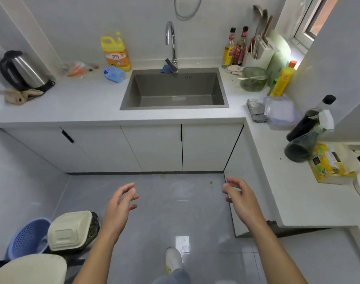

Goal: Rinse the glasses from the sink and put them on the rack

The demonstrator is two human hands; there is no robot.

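Note:
A grey steel sink (134,89) is set in the white counter ahead of me, with a chrome tap (171,41) behind it. I see no glasses in the part of the basin that shows; its near side is hidden by the rim. No rack is in view. My left hand (120,206) and my right hand (239,198) hang over the floor, well short of the counter, fingers loosely spread and holding nothing.
Left of the sink stand a yellow detergent jug (115,52), a blue cloth (114,74) and a kettle (24,70). Sauce bottles (234,48), a strainer bowl (254,78) and a dark bottle (310,119) crowd the right counter. Bins (72,232) sit on the floor at the left.

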